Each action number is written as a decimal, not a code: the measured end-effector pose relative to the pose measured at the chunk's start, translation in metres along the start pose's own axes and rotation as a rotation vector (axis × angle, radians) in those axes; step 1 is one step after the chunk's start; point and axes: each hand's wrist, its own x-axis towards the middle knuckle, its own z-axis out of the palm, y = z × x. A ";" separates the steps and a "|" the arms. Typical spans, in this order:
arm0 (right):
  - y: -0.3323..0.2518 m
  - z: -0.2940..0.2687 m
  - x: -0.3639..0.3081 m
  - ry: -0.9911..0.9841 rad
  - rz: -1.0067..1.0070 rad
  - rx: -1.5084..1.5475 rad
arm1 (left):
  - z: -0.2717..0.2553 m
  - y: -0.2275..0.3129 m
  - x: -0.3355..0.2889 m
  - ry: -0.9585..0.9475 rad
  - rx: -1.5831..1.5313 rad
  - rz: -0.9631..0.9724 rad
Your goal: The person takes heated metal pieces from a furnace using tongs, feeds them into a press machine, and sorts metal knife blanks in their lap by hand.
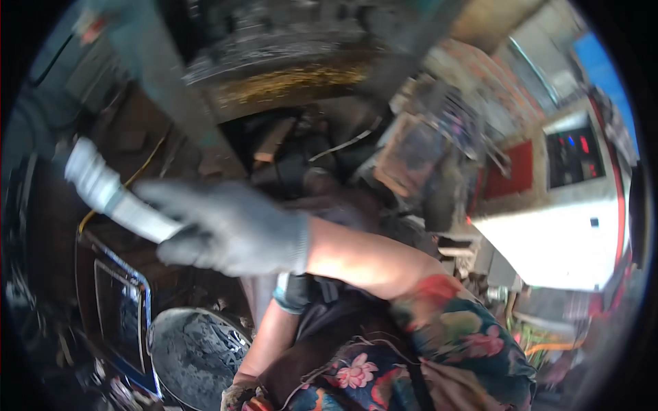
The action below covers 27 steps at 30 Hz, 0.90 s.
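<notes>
My right hand (233, 226), in a grey glove, reaches across to the left. Its fingers are wrapped round a pale stepped metal shaft (140, 214), whose thick ridged end (86, 168) points to the upper left. Both hand and shaft are smeared by motion. Below the right wrist is my left hand (293, 293), in a dark glove with a pale cuff. The right hand and arm cover most of it, so its fingers are hidden. Under the shaft stands a dark frame (146, 322) with a blue edge.
A round metal bucket (195, 353) with dark flakes inside stands at the lower left. A machine bed strewn with golden shavings (295, 81) lies ahead. On the right are a white control cabinet (548, 240) with a lit display and a rusty tray (409, 154).
</notes>
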 end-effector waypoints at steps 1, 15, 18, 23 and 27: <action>0.002 0.004 -0.004 0.003 -0.224 0.143 | -0.001 -0.001 -0.001 -0.028 -0.019 -0.024; 0.104 -0.263 -0.257 1.378 0.050 0.819 | 0.007 0.013 -0.020 -0.412 -0.050 0.179; 0.111 -0.260 -0.249 1.593 0.128 0.445 | 0.005 0.014 -0.023 -0.375 -0.041 0.177; 0.082 -0.197 -0.268 1.466 0.177 0.148 | 0.021 0.024 -0.038 -0.370 0.001 0.217; 0.023 -0.161 -0.216 1.256 0.171 0.027 | 0.019 0.020 -0.035 -0.355 -0.068 0.204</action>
